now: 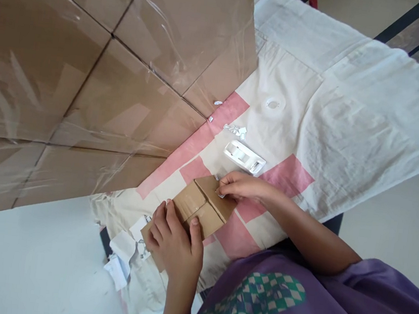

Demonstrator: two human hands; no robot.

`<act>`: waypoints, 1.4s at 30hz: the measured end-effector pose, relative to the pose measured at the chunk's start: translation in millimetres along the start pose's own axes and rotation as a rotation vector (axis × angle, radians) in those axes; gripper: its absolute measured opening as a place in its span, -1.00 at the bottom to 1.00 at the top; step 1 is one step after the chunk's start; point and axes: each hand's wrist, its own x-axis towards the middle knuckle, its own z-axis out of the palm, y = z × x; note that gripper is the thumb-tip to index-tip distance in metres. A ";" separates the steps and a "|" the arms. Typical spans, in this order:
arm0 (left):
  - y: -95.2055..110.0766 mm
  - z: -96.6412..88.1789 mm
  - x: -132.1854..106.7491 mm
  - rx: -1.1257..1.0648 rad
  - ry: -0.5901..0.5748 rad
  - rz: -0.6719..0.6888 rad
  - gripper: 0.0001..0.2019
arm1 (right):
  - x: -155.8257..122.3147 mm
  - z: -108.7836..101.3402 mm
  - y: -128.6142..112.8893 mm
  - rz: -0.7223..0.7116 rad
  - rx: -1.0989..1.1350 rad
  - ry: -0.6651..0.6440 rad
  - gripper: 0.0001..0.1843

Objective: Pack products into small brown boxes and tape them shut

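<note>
A small brown cardboard box (196, 209) lies tilted in front of me on the cloth. My left hand (176, 239) grips its near left end, thumb on top and fingers spread over the side. At the box's right end, my right hand (242, 186) is closed in a pinch against the cardboard. A bit of something small and white (220, 194), perhaps a sticker, shows at its fingertips. Just beyond the right hand lies a white oblong plastic thing (245, 157), with curled white scraps (235, 130) behind it.
Stacked large cartons (144, 93) in clear film rise on the left. A cream and pink cloth (334, 106) covers the work surface, with a white ring (273, 104) on it. Crumpled white paper (121, 255) lies at the lower left, by a white surface (29, 257).
</note>
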 end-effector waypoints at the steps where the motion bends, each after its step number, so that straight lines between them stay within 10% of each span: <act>1: -0.1 -0.1 0.1 0.003 -0.003 0.000 -0.36 | 0.8 -0.5 0.7 0.000 -0.002 -0.001 -0.72; 42: -2.5 6.7 -1.9 -0.007 0.044 -0.034 -0.39 | 0.8 -3.6 3.4 0.002 -0.042 -0.065 -0.50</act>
